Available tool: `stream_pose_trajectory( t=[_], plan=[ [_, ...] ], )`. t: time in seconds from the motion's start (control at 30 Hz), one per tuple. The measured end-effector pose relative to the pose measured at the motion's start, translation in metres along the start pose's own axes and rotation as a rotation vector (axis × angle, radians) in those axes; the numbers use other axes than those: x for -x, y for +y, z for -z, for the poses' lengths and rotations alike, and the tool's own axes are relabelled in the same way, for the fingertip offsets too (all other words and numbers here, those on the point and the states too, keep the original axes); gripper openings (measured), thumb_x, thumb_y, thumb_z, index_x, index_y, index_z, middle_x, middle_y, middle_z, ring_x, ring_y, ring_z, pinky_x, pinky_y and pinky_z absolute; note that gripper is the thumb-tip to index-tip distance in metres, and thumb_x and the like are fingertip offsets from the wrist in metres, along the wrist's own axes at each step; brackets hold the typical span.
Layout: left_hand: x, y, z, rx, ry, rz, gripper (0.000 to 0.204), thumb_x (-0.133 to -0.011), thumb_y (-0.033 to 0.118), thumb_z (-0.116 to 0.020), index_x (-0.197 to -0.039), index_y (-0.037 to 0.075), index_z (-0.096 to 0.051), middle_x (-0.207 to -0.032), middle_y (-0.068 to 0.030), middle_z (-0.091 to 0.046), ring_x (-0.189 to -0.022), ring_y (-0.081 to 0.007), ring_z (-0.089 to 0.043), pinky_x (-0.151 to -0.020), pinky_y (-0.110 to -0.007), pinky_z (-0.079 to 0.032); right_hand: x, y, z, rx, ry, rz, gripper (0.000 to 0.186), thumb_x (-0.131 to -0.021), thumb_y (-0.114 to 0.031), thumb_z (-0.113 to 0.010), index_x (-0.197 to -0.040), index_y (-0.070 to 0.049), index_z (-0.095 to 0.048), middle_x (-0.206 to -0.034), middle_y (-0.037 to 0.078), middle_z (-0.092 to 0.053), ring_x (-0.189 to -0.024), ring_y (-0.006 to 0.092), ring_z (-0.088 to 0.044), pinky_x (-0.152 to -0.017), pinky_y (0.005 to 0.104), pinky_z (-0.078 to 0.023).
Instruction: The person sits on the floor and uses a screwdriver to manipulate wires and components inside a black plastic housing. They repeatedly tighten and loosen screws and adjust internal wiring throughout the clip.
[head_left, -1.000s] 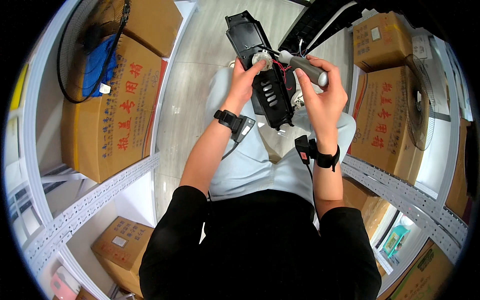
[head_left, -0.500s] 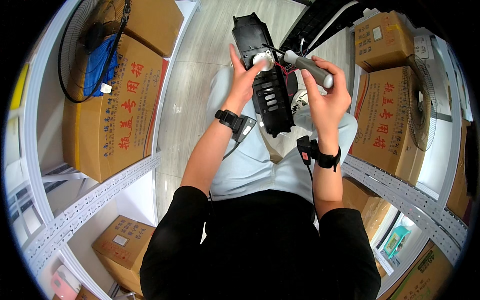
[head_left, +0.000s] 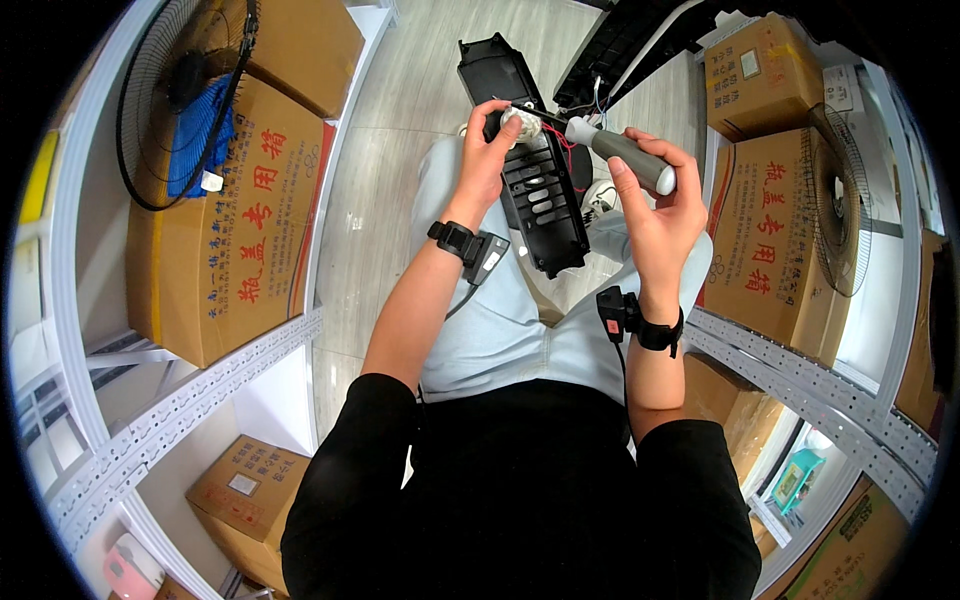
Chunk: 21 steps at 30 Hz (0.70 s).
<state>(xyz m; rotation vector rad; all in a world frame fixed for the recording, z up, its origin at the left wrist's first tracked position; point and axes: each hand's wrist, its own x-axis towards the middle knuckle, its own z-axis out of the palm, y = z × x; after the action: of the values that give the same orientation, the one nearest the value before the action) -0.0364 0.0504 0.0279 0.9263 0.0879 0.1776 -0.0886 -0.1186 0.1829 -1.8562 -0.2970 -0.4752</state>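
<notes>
A long black plastic housing [head_left: 550, 225] with a row of slots lies in front of me, over my knees. My left hand [head_left: 482, 165] is closed on a small round white part [head_left: 523, 126] at the housing's middle, thumb on top and fingers round its far side. Thin red wires [head_left: 566, 150] run beside that part. In my right hand [head_left: 662, 205] is a screwdriver [head_left: 628, 155] with a grey handle, its dark shaft pointing left across the white part toward my left fingertips. Whether the tip touches anything is too small to tell.
Shelving with cardboard boxes [head_left: 235, 240] and a black fan guard [head_left: 187, 85] stands on the left. More boxes [head_left: 765, 225] and another fan guard [head_left: 838, 200] are on the right. A large black panel [head_left: 610, 60] with loose wires rises beyond the housing.
My left index finger, stretched out before, has curled in round the white part. The screwdriver has shifted slightly nearer and right, its shaft now reaching my left fingertips. The housing has moved slightly.
</notes>
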Motion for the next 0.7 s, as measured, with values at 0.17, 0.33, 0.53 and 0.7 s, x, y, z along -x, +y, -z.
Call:
stream_pose_trajectory(
  t=[0.17,0.33,0.53,0.7],
  plan=[
    [-0.004,-0.008,0.005,-0.03,0.029,-0.029,0.022,-0.098,0.02,-0.065,-0.118,0.01,-0.06,-0.109,0.002,-0.058,-0.1,-0.0079,-0.052,-0.089,-0.025,-0.042,0.001,-0.001,-0.001,-0.001,-0.005,-0.007,0.029,-0.084,-0.004,-0.077,-0.109,-0.001,-0.063,-0.114,0.014,-0.071,-0.103,0.0191,-0.068,-0.084,0.0299,-0.057],
    [-0.005,-0.012,0.008,-0.015,0.012,-0.002,0.019,-0.099,0.019,-0.063,-0.116,0.01,-0.061,-0.109,0.0021,-0.058,-0.099,-0.0085,-0.051,-0.089,-0.025,-0.042,0.002,-0.004,0.001,0.004,-0.012,-0.06,0.029,-0.084,-0.004,-0.077,-0.108,-0.002,-0.062,-0.112,0.013,-0.071,-0.103,0.0192,-0.069,-0.084,0.03,-0.057],
    [-0.004,-0.011,0.007,-0.016,0.012,-0.021,0.019,-0.098,0.014,-0.065,-0.115,0.009,-0.062,-0.109,0.0019,-0.058,-0.1,-0.009,-0.051,-0.089,-0.026,-0.042,0.0,-0.005,0.004,0.033,-0.033,-0.068,0.028,-0.084,-0.004,-0.077,-0.108,-0.002,-0.063,-0.111,0.012,-0.072,-0.104,0.0188,-0.069,-0.086,0.0309,-0.057],
    [-0.004,-0.011,0.007,-0.038,0.026,-0.029,0.019,-0.096,0.011,-0.066,-0.115,0.008,-0.062,-0.109,0.0008,-0.058,-0.1,-0.0094,-0.052,-0.089,-0.026,-0.042,-0.002,-0.009,0.004,0.048,-0.061,-0.059,0.027,-0.083,-0.004,-0.077,-0.107,-0.003,-0.063,-0.112,0.012,-0.072,-0.104,0.0195,-0.069,-0.087,0.0312,-0.056]
  ],
)
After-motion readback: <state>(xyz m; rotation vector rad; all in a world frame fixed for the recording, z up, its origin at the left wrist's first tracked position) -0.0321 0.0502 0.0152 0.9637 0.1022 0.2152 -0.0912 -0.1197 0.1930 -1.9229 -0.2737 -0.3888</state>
